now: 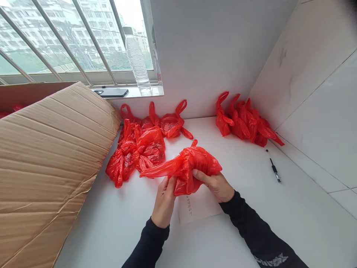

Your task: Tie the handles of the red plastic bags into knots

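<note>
Between my two hands is a knotted red plastic bag [195,163], held up over the white table [117,230]. My left hand [166,199] pinches its lower left side, below a tied handle that sticks out to the left. On the right side, my right hand [216,184] grips the bag with the thumb lying across its front. What the bag contains is hidden. Under it lies a sheet of paper [199,208] with a column of handwritten numbers, partly covered by the bag.
Several tied red bags [150,145] sit behind to the left, and another cluster [245,121] stands at the back right. A pen [275,171] with its cap off lies right. A cardboard box [50,167] fills the left; a water bottle [137,59] and phone [113,92] rest on the sill.
</note>
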The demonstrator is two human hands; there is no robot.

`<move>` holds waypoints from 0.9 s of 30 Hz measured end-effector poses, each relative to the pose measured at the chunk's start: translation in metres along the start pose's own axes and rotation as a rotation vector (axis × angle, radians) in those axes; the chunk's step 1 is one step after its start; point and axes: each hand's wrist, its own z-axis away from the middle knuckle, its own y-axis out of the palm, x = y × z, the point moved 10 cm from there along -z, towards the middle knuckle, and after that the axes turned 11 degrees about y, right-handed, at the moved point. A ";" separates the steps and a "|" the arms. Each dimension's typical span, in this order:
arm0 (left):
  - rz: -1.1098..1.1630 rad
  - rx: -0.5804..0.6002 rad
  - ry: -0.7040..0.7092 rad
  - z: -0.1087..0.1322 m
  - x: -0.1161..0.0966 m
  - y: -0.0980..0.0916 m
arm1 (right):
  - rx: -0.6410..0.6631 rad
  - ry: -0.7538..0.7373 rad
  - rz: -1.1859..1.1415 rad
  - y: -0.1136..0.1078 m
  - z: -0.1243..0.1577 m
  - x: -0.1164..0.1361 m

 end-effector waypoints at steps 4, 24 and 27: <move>-0.120 0.013 0.056 -0.004 0.000 -0.005 | -0.052 -0.049 0.021 -0.005 0.000 0.002; -0.055 0.093 0.067 0.006 -0.024 0.025 | -0.139 -0.082 0.255 -0.002 0.009 0.014; -0.059 0.035 0.049 0.004 -0.023 0.019 | -0.106 -0.062 0.227 -0.001 0.007 0.013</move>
